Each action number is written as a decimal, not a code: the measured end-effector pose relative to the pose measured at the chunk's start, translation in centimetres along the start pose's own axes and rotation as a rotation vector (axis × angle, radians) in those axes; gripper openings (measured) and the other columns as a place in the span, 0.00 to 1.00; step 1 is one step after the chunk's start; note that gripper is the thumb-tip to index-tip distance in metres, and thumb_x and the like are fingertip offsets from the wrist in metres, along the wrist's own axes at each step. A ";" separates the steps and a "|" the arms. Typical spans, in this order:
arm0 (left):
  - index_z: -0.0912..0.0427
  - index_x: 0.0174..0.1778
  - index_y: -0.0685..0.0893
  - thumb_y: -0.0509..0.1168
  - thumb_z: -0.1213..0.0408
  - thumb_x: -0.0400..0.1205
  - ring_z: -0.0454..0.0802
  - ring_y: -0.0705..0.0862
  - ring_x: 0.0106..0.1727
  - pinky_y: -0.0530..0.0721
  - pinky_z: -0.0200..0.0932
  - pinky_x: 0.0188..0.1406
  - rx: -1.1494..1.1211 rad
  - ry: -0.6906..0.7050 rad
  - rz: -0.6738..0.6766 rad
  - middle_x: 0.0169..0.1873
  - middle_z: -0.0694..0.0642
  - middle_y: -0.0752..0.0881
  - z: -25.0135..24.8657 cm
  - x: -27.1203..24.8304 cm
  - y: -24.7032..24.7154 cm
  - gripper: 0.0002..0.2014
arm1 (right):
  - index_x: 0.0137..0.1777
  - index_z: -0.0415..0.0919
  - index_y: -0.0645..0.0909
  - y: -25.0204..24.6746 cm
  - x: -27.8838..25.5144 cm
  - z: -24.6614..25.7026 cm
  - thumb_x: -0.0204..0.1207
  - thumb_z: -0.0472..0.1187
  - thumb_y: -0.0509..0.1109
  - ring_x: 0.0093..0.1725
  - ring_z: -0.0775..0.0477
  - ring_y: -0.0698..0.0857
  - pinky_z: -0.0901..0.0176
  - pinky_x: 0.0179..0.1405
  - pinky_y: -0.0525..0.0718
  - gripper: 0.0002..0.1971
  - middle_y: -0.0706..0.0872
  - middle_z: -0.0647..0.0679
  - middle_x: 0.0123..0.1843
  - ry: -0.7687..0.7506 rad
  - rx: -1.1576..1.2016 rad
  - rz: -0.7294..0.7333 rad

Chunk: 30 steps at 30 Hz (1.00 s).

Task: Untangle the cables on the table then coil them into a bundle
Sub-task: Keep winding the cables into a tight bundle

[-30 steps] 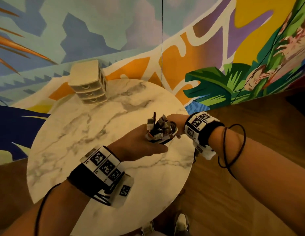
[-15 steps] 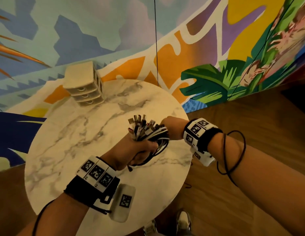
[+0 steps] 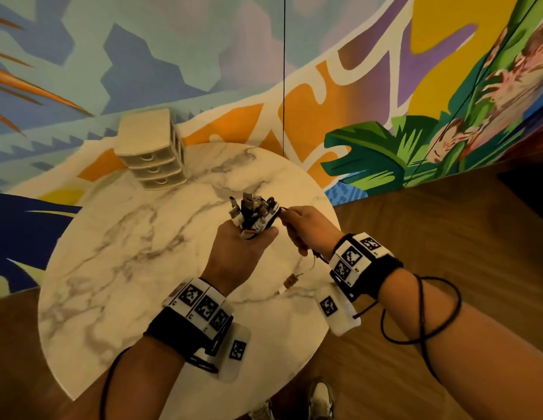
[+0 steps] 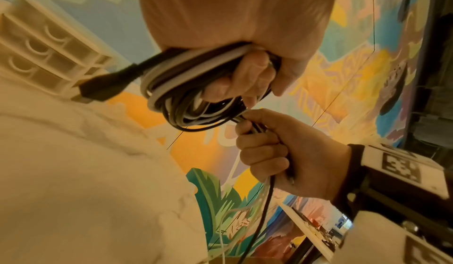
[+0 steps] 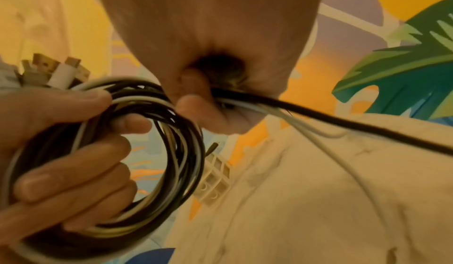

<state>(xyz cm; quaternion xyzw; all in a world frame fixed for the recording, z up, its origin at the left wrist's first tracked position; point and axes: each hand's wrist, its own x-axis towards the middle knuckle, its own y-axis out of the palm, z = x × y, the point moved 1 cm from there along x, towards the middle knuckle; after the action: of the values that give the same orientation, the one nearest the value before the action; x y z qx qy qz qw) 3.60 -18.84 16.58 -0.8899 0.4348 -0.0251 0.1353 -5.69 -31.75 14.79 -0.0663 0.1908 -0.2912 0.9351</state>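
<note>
A coil of black and white cables sits in my left hand, which grips it above the round marble table. Several plug ends stick up out of that fist. In the left wrist view the coil loops under my curled left fingers. My right hand is just right of the bundle and grips the loose cable tails. Those tails trail down over the table, and a small connector lies on the marble below my right wrist.
A small beige three-drawer organiser stands at the table's far left edge. A painted mural wall rises right behind the table. Wooden floor lies to the right, and shoes show under the near edge.
Both hands have drawn slightly apart and lifted. My right hand has slid away from the bundle to the right, pulling the loose tails out, while the left keeps its grip on the coil.
</note>
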 end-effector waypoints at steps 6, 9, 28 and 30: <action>0.56 0.35 0.82 0.67 0.71 0.80 0.47 0.66 0.16 0.65 0.36 0.17 -0.208 0.054 -0.104 0.19 0.58 0.71 -0.9 -0.5 -0.1 0.09 | 0.30 0.43 0.69 0.3 -0.2 0.5 0.83 0.46 0.60 0.19 0.48 0.62 0.61 0.18 0.62 0.19 0.66 0.50 0.20 0.058 0.246 -0.072; 0.56 0.27 0.77 0.66 0.71 0.81 0.45 0.66 0.15 0.65 0.36 0.16 -0.197 0.049 -0.143 0.15 0.53 0.70 -0.8 -0.4 0.3 0.15 | 0.30 0.44 0.66 1.1 -0.7 0.7 0.83 0.45 0.59 0.19 0.50 0.58 0.64 0.18 0.59 0.18 0.63 0.51 0.20 0.140 0.350 -0.086; 0.53 0.40 0.85 0.67 0.64 0.76 0.48 0.82 0.29 0.78 0.43 0.29 0.152 -0.093 0.065 0.27 0.51 0.85 -0.2 1.0 -0.5 0.03 | 0.55 0.36 0.83 5.3 -2.3 2.0 0.85 0.45 0.51 0.41 0.47 0.80 0.57 0.42 0.78 0.20 0.86 0.40 0.49 0.214 0.484 -0.078; 0.57 0.39 0.86 0.67 0.65 0.75 0.50 0.84 0.32 0.82 0.45 0.32 0.174 -0.124 0.079 0.29 0.54 0.87 -0.1 1.3 -1.0 0.03 | 0.57 0.39 0.84 4.9 -2.6 2.4 0.86 0.47 0.53 0.40 0.50 0.76 0.58 0.44 0.76 0.19 0.83 0.46 0.46 0.202 0.347 -0.038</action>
<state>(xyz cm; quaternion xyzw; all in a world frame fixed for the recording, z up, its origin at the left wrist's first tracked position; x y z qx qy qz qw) 5.16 -19.23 16.87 -0.8567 0.4567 -0.0024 0.2395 -4.15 -26.18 16.70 0.1216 0.2292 -0.3425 0.9030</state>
